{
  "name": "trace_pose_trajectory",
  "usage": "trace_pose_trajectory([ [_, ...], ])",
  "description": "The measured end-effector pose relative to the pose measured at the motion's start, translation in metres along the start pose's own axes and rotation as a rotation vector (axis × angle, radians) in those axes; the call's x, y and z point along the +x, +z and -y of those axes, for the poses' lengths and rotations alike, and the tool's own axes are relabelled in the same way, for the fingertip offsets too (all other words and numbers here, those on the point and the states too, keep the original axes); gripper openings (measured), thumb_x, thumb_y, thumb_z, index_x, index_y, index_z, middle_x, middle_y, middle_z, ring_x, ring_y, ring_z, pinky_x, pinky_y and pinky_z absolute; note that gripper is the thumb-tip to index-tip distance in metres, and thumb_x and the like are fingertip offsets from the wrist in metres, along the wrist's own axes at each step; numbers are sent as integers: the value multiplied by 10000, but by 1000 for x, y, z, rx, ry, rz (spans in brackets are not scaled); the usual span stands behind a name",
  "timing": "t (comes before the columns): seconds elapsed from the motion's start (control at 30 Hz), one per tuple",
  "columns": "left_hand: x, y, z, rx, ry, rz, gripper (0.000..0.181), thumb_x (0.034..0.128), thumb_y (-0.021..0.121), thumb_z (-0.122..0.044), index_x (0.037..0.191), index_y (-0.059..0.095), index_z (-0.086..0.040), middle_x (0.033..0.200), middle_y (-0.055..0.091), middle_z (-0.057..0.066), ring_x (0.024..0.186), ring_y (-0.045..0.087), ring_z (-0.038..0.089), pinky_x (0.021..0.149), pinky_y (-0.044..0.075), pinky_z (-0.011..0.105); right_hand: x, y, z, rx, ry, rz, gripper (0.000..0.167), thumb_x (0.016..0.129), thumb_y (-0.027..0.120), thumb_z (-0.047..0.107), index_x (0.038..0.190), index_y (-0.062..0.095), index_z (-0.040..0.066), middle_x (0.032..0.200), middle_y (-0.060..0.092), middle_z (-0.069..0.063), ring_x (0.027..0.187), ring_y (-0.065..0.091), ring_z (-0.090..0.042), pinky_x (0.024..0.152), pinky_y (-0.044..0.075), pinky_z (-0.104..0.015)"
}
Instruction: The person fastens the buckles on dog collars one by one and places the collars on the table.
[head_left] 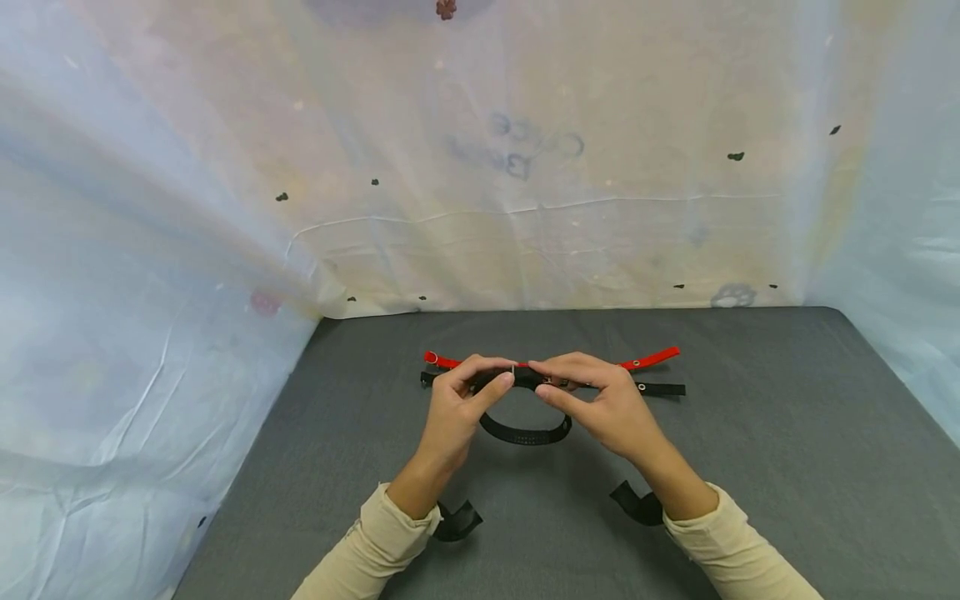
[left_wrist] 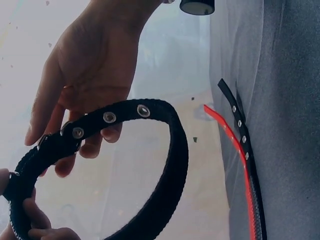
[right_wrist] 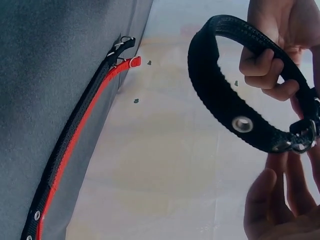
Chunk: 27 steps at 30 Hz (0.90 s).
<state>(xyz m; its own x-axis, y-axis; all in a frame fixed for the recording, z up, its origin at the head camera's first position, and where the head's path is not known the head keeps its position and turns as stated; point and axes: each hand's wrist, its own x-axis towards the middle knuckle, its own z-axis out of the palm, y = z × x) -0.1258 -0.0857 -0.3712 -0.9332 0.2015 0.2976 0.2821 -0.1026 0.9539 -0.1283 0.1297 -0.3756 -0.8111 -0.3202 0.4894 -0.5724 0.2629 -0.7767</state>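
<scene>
While the left hand (head_left: 455, 402) grips the looped black collar (head_left: 525, 437) above the grey table (head_left: 360, 400), the right hand (head_left: 613, 408) touches it near the buckle (right_wrist: 302, 131), its grip unconfirmed. Buckling appears in hand; the next move likely calls for seating the buckle fully. 2 straps (head_left: 654, 359) lie beyond.

Red strap (head_left: 651, 361) partly hidden behind fingers (head_left: 581, 368); left wrist view crops black loop (left_wrist: 179, 150) at bottom.

Matt woven strap (left_wrist: 177, 155); glossy, seemingly metal eyelets (left_wrist: 143, 111).
</scene>
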Motion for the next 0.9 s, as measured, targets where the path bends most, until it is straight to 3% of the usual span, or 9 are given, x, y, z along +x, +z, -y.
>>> trace_pose_trajectory([
  [0.13, 0, -1, 1, 21, -13, -21, 254, 933, 702, -132, 1141, 699, 14, 961, 654, -37, 932, 617, 134, 884, 510, 295, -1, 1, 0, -60, 25, 43, 399, 902, 750, 193, 1292, 681, 243, 1160, 704, 63, 938, 622, -70, 831, 527, -264],
  [0.37, 0, -1, 2, 13, -38, -39, 257, 914, 726, -126, 1136, 719, 3, 922, 641, -22, 909, 601, 150, 878, 501, 313, -3, 3, 1, -119, 79, 16, 295, 886, 771, 257, 1177, 725, 252, 1032, 704, 106, 884, 577, -94, 754, 495, -256],
  [0.5, 0, -1, 1, 1, -35, -20, 277, 911, 732, -133, 1145, 724, 13, 902, 622, -20, 871, 548, 146, 839, 471, 290, -3, 3, 1, -59, 81, 5, 216, 925, 726, 207, 1138, 725, 241, 996, 706, 87, 850, 605, -90, 727, 503, -262],
  [0.63, 0, 0, 1, 6, -19, 18, 281, 914, 730, -144, 1141, 721, 21, 902, 613, -16, 837, 510, 146, 794, 456, 265, -3, 3, 2, 36, 148, 46, 120, 983, 645, 210, 1084, 702, 239, 982, 692, 51, 832, 634, -103, 737, 521, -287],
  [0.77, -1, 1, 2, 6, -20, 29, 264, 931, 708, -142, 1132, 717, 29, 899, 623, -22, 838, 523, 133, 801, 465, 260, -2, 3, 3, 115, 203, 91, 83, 981, 640, 211, 1054, 679, 223, 979, 652, 6, 835, 609, -149, 752, 513, -309],
  [0.9, -2, 3, 3, -21, -33, 14, 241, 940, 684, -110, 1113, 698, 57, 939, 669, -44, 888, 585, 126, 844, 499, 275, -2, 4, 4, 144, 210, 99, 77, 968, 659, 203, 1044, 667, 214, 988, 630, -8, 837, 567, -176, 752, 493, -317],
])
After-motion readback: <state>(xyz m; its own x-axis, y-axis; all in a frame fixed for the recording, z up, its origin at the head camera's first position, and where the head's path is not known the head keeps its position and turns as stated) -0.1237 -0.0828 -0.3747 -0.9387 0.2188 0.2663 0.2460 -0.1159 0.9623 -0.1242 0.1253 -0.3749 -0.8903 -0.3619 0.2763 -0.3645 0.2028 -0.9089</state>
